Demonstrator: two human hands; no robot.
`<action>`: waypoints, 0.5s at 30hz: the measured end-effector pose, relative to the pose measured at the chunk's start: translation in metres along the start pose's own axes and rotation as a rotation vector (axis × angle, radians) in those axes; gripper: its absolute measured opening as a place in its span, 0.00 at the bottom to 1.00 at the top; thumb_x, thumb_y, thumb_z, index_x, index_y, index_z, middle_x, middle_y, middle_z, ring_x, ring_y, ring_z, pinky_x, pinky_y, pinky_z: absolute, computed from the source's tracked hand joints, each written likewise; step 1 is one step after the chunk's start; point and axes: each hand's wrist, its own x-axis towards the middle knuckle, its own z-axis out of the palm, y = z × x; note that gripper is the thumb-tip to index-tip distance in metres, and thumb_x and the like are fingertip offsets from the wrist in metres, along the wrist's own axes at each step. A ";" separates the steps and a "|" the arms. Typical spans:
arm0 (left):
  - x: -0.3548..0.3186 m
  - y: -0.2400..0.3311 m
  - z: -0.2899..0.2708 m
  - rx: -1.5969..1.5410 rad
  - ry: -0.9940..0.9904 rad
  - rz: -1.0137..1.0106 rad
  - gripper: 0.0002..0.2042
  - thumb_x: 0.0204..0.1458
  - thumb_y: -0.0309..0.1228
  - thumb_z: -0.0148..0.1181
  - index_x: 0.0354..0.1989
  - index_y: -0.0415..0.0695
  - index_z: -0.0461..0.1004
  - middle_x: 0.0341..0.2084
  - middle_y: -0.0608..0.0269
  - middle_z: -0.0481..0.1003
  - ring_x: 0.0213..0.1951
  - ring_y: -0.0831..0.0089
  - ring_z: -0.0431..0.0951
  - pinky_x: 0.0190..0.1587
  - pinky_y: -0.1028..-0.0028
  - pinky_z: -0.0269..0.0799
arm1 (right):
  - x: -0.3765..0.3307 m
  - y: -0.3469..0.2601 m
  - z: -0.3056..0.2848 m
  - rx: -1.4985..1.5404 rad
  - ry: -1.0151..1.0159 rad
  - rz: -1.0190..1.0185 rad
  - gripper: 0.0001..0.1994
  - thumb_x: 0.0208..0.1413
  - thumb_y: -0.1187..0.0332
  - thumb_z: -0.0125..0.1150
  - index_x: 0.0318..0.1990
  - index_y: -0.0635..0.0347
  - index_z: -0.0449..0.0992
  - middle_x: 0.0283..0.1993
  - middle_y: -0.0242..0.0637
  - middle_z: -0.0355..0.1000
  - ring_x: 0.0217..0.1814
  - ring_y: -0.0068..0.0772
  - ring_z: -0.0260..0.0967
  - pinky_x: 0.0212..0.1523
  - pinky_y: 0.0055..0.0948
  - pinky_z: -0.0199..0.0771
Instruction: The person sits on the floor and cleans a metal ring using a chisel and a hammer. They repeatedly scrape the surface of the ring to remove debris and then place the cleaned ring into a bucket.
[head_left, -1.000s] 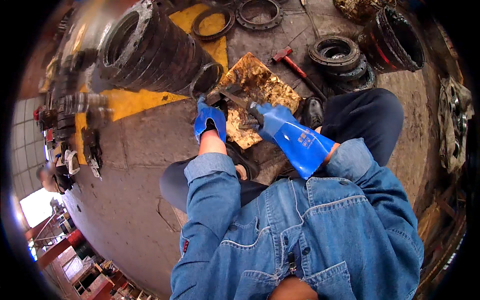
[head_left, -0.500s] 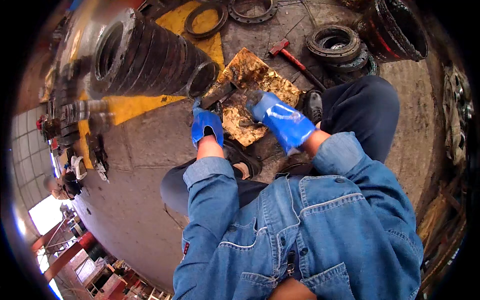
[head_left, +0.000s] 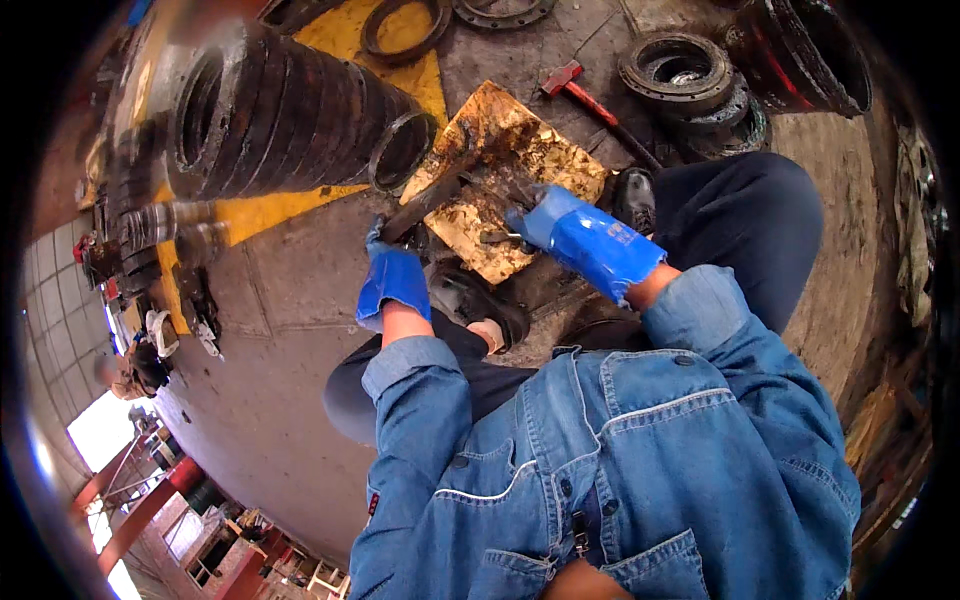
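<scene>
A dark, flat strip [head_left: 432, 202], blackened with grime, slants across the left edge of a greasy, yellowish square board [head_left: 570, 165]. My left hand [head_left: 388, 272], in a blue rubber glove, is closed on its lower end. Over the board's right part, my right hand [head_left: 560, 222], gloved the same way, has its dirty fingers curled round something dark that I cannot make out. A short dark piece with a metallic glint [head_left: 495, 237] lies just below those fingertips. Grime on the board blends with the objects between my hands.
A row of dark, ribbed rings [head_left: 290, 120] lies at upper left. Flat rings [head_left: 405, 30] rest beyond the board. A red-headed hammer [head_left: 600, 105] lies to its right, near stacked flanges [head_left: 678, 75] and a large dark cylinder [head_left: 800, 55]. My shoes flank the board.
My left hand has moved left and slightly down, drawing the dark strip lower, so more of it shows. My right hand has shifted a little to the right.
</scene>
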 end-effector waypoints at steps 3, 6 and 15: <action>0.000 -0.008 0.011 -0.156 -0.065 -0.131 0.16 0.52 0.42 0.52 0.38 0.42 0.76 0.32 0.52 0.78 0.32 0.58 0.79 0.35 0.62 0.79 | 0.041 0.028 -0.009 -0.113 -0.079 -0.105 0.18 0.52 0.58 0.56 0.49 0.54 0.72 0.37 0.48 0.75 0.36 0.41 0.74 0.41 0.35 0.71; -0.002 -0.022 0.014 -0.072 -0.193 -0.077 0.17 0.51 0.44 0.55 0.39 0.41 0.76 0.33 0.53 0.78 0.32 0.58 0.79 0.36 0.64 0.78 | 0.062 0.049 -0.012 -0.143 -0.076 -0.078 0.19 0.51 0.56 0.57 0.47 0.54 0.74 0.39 0.47 0.75 0.39 0.44 0.73 0.42 0.36 0.70; -0.026 -0.053 -0.052 0.178 0.103 0.041 0.21 0.49 0.46 0.58 0.40 0.39 0.74 0.32 0.52 0.78 0.33 0.57 0.79 0.37 0.63 0.77 | 0.040 0.061 -0.024 0.135 0.101 0.134 0.26 0.51 0.47 0.55 0.43 0.63 0.76 0.38 0.49 0.76 0.41 0.47 0.74 0.43 0.39 0.70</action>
